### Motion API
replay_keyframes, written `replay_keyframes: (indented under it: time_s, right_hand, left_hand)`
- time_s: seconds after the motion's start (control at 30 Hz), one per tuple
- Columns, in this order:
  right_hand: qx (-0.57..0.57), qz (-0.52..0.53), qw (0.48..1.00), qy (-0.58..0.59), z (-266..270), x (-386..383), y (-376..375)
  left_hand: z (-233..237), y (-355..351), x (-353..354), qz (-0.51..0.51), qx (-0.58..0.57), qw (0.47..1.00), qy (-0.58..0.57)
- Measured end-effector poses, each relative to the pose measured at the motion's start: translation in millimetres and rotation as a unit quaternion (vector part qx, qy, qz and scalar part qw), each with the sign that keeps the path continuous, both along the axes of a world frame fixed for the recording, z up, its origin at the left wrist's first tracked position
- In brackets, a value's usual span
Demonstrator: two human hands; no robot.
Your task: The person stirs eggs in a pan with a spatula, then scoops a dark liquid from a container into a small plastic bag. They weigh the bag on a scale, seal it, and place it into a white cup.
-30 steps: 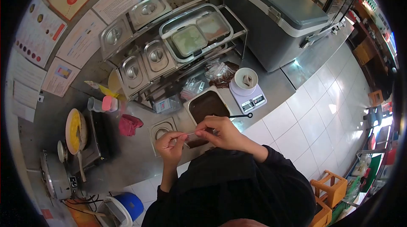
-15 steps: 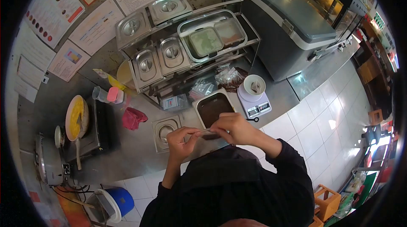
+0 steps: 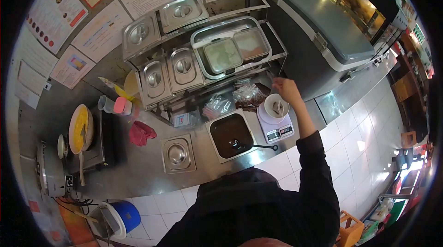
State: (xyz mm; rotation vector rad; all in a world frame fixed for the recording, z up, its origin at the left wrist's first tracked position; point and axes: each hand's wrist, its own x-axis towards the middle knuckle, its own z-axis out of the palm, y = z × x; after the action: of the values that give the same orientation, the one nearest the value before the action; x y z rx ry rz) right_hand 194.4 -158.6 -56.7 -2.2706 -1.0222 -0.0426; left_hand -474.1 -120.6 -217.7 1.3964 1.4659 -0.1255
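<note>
My right hand (image 3: 287,89) reaches out over the steel counter, just beyond the white bowl (image 3: 277,105) that sits on a white kitchen scale (image 3: 275,126). Its fingers are curled near a heap of clear plastic bags (image 3: 247,92); whether they pinch anything is too small to tell. My left hand is out of sight. In front of me lies a steel tray of dark sauce (image 3: 230,135) with a black ladle (image 3: 260,146) resting in it.
A rack of lidded steel pans (image 3: 161,69) stands behind the counter, with a grey cooler box (image 3: 323,30) to its right. A small lidded pan (image 3: 177,153), a red cloth (image 3: 140,132) and a burner with a yellow-filled pan (image 3: 79,129) lie to the left. A blue bucket (image 3: 125,214) stands on the floor.
Both hands were together over the sauce tray holding a small clear bag. My right hand has since stretched out past the scale, and my left hand has dropped out of view.
</note>
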Motion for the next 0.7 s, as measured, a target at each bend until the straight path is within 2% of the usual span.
replay_keyframes:
  time_s: [0.07,0.1,0.2,0.3,0.4,0.43,0.5,0.63,0.7]
  right_hand:
    - [-0.059,-0.016,0.998,-0.009,-3,-10,-4]
    - [-0.078,-0.077,0.994,0.007,-10,-12,-11]
    - [-0.173,-0.15,0.971,0.072,15,-46,-36]
    - [-0.204,-0.158,0.963,0.076,13,-73,-45]
    - [-0.19,-0.159,0.964,0.096,-5,-81,-48]
    - [-0.135,-0.178,0.973,0.051,-21,-81,-48]
    - [-0.13,-0.195,0.971,0.037,-36,-78,-47]
    - [-0.144,-0.24,0.96,0.016,-28,-81,-41]
    - [-0.093,-0.182,0.976,-0.069,-13,-87,-43]
  left_hand:
    - [-2,3,-4,0.002,-0.014,1.0,0.011]
    - [-1,6,-4,0.001,-0.018,1.0,0.013]
    - [1,13,-5,-0.002,-0.025,0.999,0.019]
    - [1,21,-4,-0.013,-0.03,0.999,0.022]
    - [2,27,-4,-0.026,-0.039,0.999,0.026]
    - [1,28,-5,-0.03,-0.043,0.998,0.029]
    - [-1,31,-7,-0.043,-0.05,0.997,0.033]
    - [-2,45,-9,-0.08,-0.066,0.994,0.04]
    - [-2,54,-13,-0.108,-0.083,0.989,0.048]
